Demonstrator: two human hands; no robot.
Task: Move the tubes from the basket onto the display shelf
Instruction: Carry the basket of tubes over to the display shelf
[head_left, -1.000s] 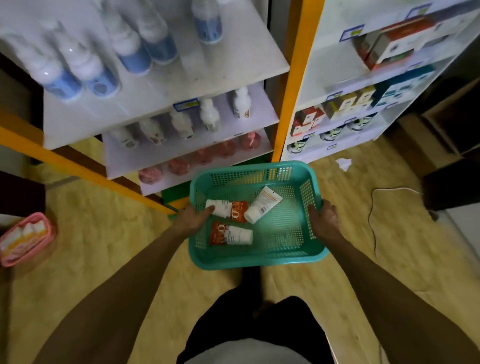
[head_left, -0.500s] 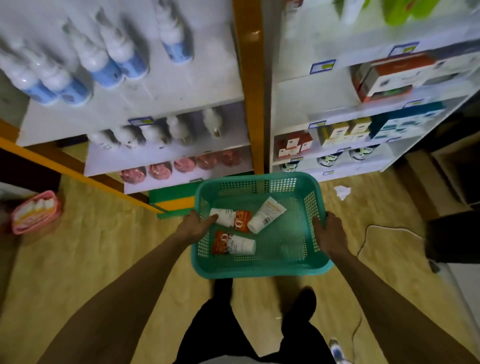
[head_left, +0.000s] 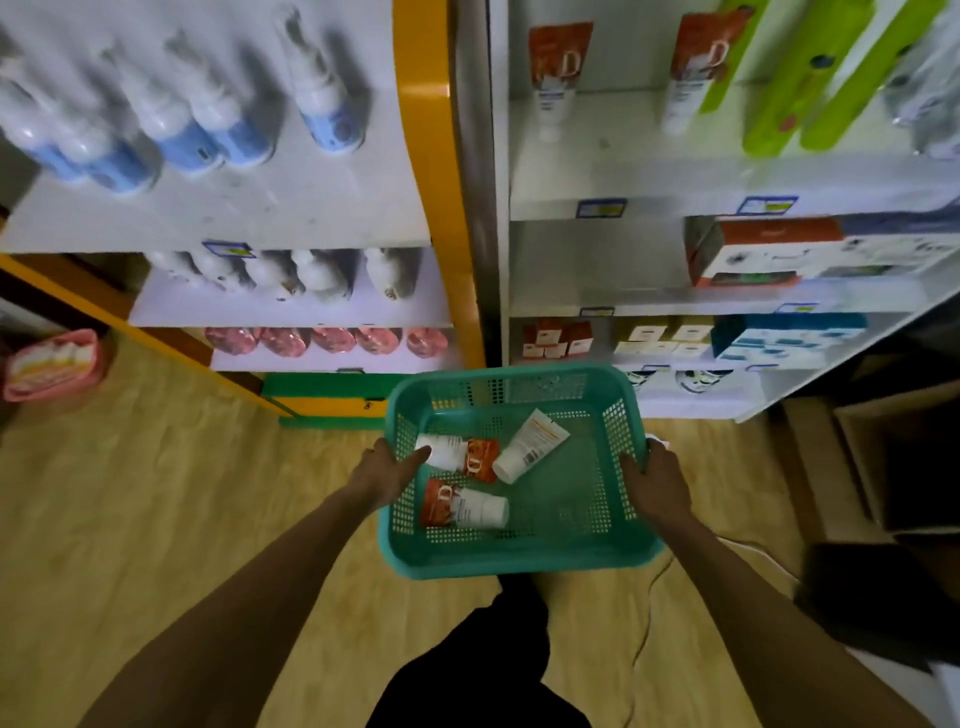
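Note:
I carry a teal perforated basket in front of me above the floor. My left hand grips its left rim and my right hand grips its right rim. Three tubes lie inside: a white and orange tube by my left fingers, a second white and orange tube nearer me, and a white tube lying at an angle. The white display shelf ahead on the right has two matching orange and white tubes standing on it.
White and blue bottles fill the left shelf unit, bordered by an orange post. Boxes sit on lower right shelves, green packs on the upper one. A pink basket sits on the floor at left, dark boxes at right.
The view has swung right and up, so the right shelf unit with the standing tubes has come into view. Both hands keep holding the basket; the tubes inside have not shifted.

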